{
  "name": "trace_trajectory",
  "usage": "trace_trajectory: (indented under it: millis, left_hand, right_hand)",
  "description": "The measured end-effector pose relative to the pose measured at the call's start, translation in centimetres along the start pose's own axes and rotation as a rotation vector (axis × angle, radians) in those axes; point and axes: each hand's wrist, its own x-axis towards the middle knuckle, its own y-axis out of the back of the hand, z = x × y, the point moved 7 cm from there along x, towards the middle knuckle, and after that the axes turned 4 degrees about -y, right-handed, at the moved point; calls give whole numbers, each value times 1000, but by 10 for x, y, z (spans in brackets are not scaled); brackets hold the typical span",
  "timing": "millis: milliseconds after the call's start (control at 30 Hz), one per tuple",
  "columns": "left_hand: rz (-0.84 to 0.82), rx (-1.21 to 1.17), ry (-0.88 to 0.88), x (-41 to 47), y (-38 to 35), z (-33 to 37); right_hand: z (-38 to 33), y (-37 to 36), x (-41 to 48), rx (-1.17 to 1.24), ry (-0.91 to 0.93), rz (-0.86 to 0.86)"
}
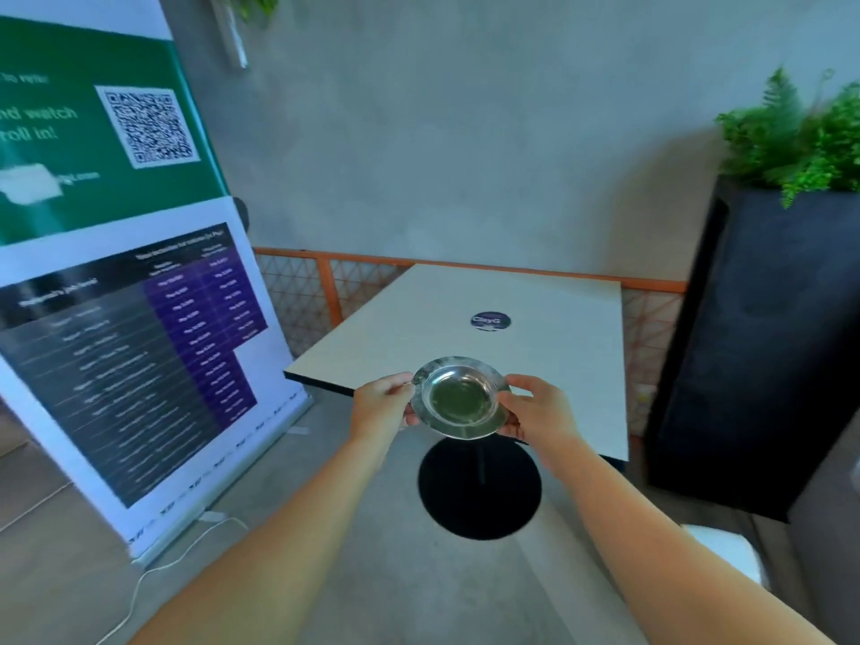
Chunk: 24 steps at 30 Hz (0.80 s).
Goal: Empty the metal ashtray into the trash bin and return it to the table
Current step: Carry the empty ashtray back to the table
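Observation:
A round metal ashtray (460, 398) with a wide flat rim is held level in front of me, over the near edge of the table (549, 365). Its bowl looks bare, with a dull greenish sheen. My left hand (378, 405) grips the ashtray's left rim. My right hand (535, 408) grips its right rim, fingers curled underneath. The table is square and pale, with a dark edge, a round dark sticker (490, 321) near its middle and a black round base (479, 488) on the floor. No trash bin is in view.
A tall roll-up banner (116, 281) stands at the left, with a white cable (153, 570) trailing on the concrete floor. A black planter (763, 346) with ferns stands at the right. An orange mesh fence (325, 290) runs behind the table along the grey wall.

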Motion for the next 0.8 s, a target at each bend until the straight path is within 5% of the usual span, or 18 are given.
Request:
trace_trajectory:
  millis: [367,800]
  left_hand:
    - [98,74,-33,126,102,-6]
    - [-28,67,14,373,88,-1]
  right_hand:
    - [-26,-146,93,-38,30,-121]
    - [-70,-229,300,-66,2,-14]
